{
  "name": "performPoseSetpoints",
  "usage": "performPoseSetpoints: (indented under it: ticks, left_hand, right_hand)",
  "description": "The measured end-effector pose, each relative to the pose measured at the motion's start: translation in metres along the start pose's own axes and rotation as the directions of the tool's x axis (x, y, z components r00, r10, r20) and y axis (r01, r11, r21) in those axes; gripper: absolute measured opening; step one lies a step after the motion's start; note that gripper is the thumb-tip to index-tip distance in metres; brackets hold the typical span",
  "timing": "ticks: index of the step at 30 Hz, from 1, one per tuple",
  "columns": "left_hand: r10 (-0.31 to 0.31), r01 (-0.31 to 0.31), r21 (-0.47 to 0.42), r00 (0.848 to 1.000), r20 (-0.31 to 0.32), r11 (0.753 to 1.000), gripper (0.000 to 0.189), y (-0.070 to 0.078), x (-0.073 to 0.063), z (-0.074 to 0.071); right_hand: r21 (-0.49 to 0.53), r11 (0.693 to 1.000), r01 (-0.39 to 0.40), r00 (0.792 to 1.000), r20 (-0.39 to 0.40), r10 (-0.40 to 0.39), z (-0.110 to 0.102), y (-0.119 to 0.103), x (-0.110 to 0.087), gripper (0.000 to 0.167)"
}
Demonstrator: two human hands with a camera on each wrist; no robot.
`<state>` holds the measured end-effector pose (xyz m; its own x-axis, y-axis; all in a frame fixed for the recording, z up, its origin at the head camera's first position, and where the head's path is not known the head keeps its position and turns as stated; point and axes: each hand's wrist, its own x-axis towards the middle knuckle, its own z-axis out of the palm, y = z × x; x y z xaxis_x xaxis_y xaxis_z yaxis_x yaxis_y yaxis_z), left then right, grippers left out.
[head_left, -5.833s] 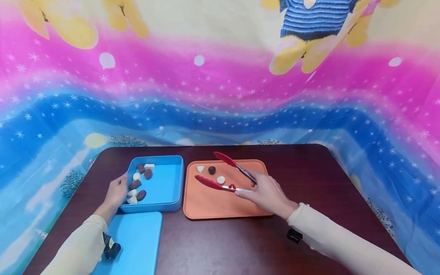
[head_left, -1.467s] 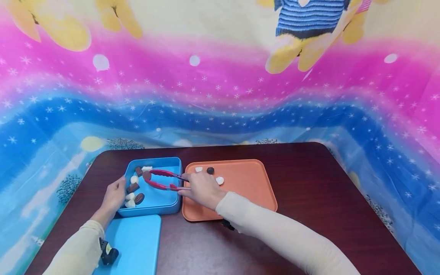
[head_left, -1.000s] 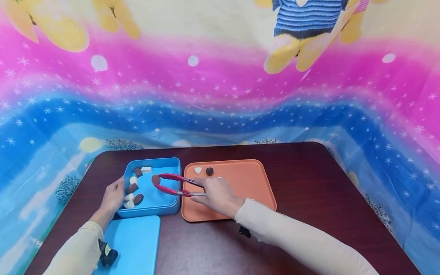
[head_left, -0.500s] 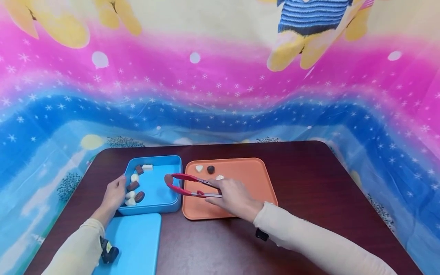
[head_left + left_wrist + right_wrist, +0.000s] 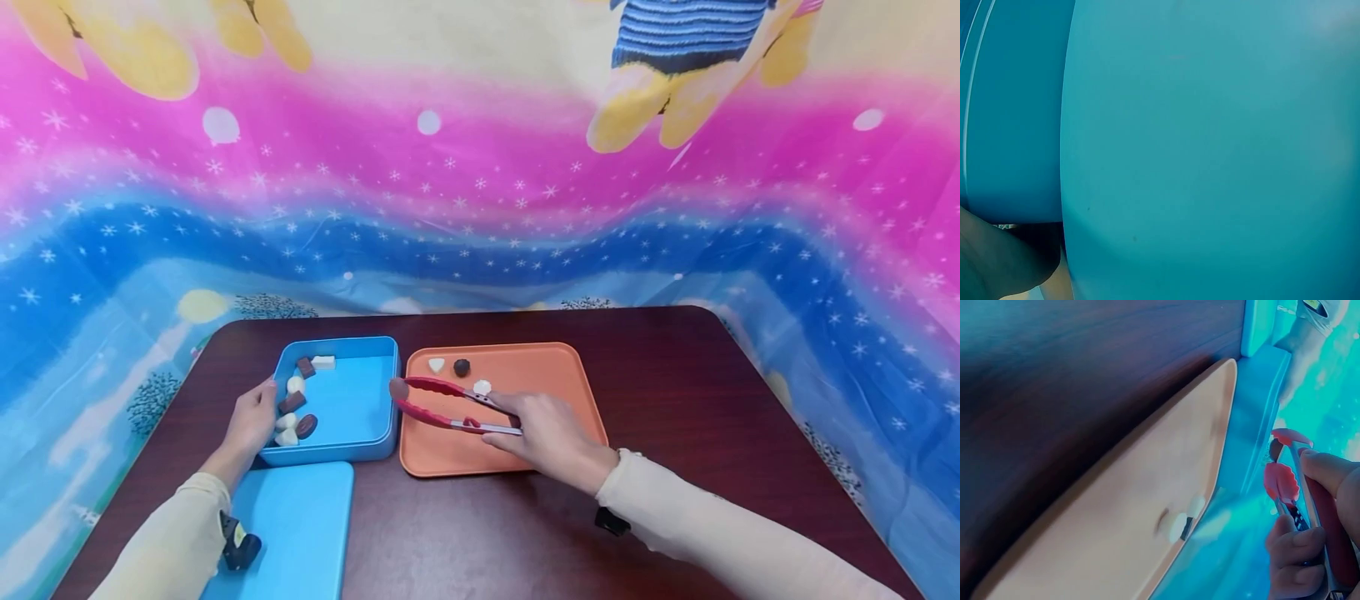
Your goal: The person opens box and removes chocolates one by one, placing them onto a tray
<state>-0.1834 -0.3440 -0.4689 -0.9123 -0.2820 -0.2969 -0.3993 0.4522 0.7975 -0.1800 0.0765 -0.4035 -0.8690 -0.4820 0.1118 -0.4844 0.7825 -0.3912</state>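
My right hand [image 5: 558, 440] grips red-tipped metal tongs [image 5: 440, 386]. Pinched between the tong tips is a brown rounded chocolate [image 5: 399, 389], over the gap between the blue box [image 5: 352, 404] and the orange tray [image 5: 450, 457]. In the right wrist view the chocolate [image 5: 1275, 450] shows between the scalloped tips, held above the tray's level. My left hand [image 5: 252, 419] holds the box by its left wall. Inside, several brown chocolates [image 5: 292, 402] and white ones [image 5: 324, 362] lie along the left side. The tray carries a white heart [image 5: 437, 365], a dark ball [image 5: 462, 367] and a white round piece [image 5: 482, 387].
A flat blue lid [image 5: 300, 521] lies in front of the box, under my left forearm. Dark wood table [image 5: 675, 400] extends right of the tray and in front of it. A patterned cloth [image 5: 480, 208] hangs behind the table and along its sides.
The tongs opened over the tray earlier, then closed on the brown chocolate in the box. My right hand has drawn it rightward past the box's right wall. My left hand stays put.
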Motion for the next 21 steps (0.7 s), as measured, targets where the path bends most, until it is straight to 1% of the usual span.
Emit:
performPoseSetpoints:
  ticks: [3, 6, 9, 11, 16, 21]
  left_hand:
    - [0.008, -0.008, 0.003, 1.0, -0.017, 1.0, 0.07, -0.001, 0.001, 0.001]
    - [0.017, -0.017, 0.003, 1.0, -0.017, 1.0, 0.071, -0.002, 0.001, 0.001]
    - [0.028, -0.028, 0.0, 1.0, -0.003, 1.0, 0.071, -0.002, 0.0, 0.0]
    - [0.029, -0.029, -0.006, 1.0, -0.01, 1.0, 0.07, -0.002, 0.001, 0.0]
    - [0.022, -0.022, -0.016, 1.0, -0.013, 1.0, 0.071, -0.003, 0.001, 0.0]
    - [0.007, -0.007, -0.012, 1.0, 0.003, 1.0, 0.069, -0.003, 0.003, 0.0]
  right_hand:
    - [0.02, 0.999, -0.026, 1.0, 0.001, 0.026, -0.002, 0.006, -0.007, 0.058]
    - [0.023, 0.999, -0.035, 0.999, -0.01, 0.035, -0.003, 0.013, -0.012, 0.057]
    - [0.002, 0.999, -0.044, 0.999, -0.019, 0.044, -0.003, 0.02, -0.017, 0.056]
    - [-0.014, 0.999, -0.044, 0.999, -0.028, 0.043, -0.003, 0.025, -0.02, 0.055]
    - [-0.057, 0.998, -0.025, 0.999, -0.047, 0.022, -0.001, 0.032, -0.022, 0.055]
    - [-0.057, 0.998, -0.026, 0.999, -0.033, 0.024, 0.003, 0.036, -0.021, 0.051]
